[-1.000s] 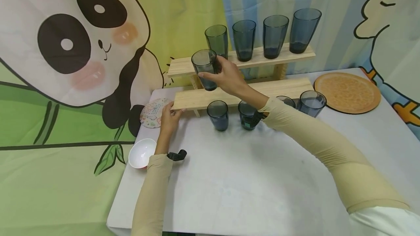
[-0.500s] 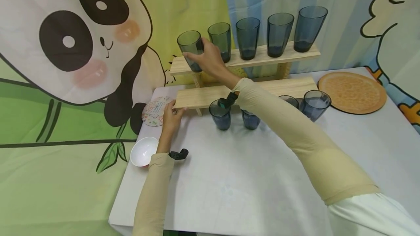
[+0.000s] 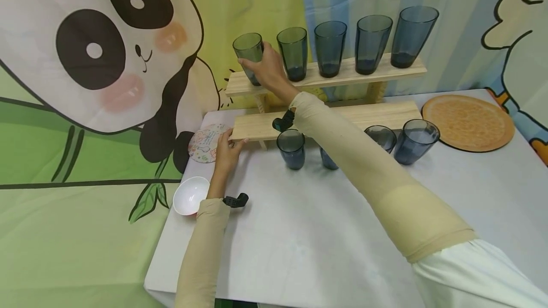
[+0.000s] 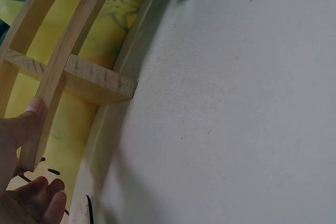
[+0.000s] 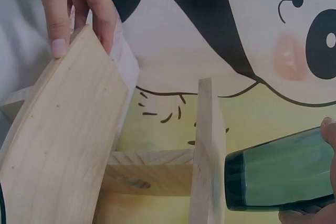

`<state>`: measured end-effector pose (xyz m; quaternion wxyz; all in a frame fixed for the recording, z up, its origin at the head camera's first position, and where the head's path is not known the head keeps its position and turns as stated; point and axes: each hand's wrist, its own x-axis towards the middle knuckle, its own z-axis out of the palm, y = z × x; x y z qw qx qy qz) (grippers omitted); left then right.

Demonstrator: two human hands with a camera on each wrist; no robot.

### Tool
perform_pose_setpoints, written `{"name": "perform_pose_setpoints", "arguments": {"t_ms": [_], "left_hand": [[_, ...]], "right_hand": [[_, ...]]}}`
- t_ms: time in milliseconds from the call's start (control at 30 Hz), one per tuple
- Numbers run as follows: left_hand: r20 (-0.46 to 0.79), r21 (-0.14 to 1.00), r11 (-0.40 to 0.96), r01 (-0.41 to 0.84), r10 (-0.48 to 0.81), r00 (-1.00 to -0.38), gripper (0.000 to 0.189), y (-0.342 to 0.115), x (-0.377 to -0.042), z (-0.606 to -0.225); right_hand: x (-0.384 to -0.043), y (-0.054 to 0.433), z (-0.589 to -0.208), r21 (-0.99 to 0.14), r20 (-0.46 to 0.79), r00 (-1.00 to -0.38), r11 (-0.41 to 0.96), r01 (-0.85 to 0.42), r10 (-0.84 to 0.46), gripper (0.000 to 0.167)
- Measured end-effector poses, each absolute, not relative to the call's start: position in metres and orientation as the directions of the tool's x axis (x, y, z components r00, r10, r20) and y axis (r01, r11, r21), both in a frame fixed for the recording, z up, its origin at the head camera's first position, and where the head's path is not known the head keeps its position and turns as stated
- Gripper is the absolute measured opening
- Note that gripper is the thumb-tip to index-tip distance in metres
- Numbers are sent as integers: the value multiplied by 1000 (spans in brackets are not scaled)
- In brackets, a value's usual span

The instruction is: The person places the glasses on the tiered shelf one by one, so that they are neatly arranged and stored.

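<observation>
My right hand (image 3: 270,69) holds a dark tinted drinking glass (image 3: 247,47) around its side, upright at the left end of the upper board (image 3: 342,79) of a two-tier wooden shelf. In the right wrist view the base of that glass (image 5: 283,174) is right by the upper board's face; whether it touches is hard to tell. Several matching glasses (image 3: 330,49) stand in a row along the same board. My left hand (image 3: 227,153) grips the left end of the lower board (image 3: 254,127), thumb on one side and fingers on the other.
More tinted glasses (image 3: 291,150) stand on the white table (image 3: 274,236) before the shelf, some partly behind my right arm. A round orange-brown mat (image 3: 468,122) lies at the right. A floral round mat (image 3: 207,144) and a white bowl (image 3: 190,196) sit along the left edge.
My right hand has carried the glass up and left, from in front of the shelf to the upper board's left end. The left hand keeps its hold on the lower board.
</observation>
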<state>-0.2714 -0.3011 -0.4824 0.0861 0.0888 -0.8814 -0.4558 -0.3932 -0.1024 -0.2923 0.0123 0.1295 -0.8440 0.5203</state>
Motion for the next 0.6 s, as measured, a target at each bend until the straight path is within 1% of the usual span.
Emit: {"name": "perform_pose_setpoints", "arguments": {"t_ms": [300, 600], "left_hand": [[56, 801, 591, -99, -238, -970, 75, -297, -270, -480], [56, 798, 594, -104, -245, -968, 76, -298, -270, -479]], "right_hand": [[-403, -107, -295, -893, 107, -982, 418, -164, -157, 96], [-406, -115, -299, -889, 114, -978, 422, -178, -173, 95]]}}
